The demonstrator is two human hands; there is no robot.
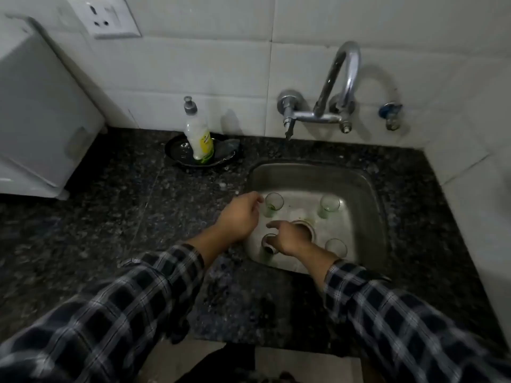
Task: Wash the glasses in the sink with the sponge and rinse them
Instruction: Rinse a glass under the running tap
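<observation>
Several small clear glasses stand upright in the steel sink [365,194]. One is at the far left [273,204], one at the far right [329,207], one at the near right [336,247] and one at the near left [267,239]. My right hand [291,240] reaches into the sink with spread fingers around the near-left glass, and the thumb touches it. My left hand [240,217] hovers loosely curled over the sink's left rim beside the far-left glass and holds nothing. I cannot make out a sponge for certain.
A dish soap bottle [199,139] stands on a dark plate [177,150] on the granite counter [110,217] left of the sink. Something grey lies on the plate's right side. The wall tap [331,87] arches above the sink. A white appliance [41,114] stands at far left.
</observation>
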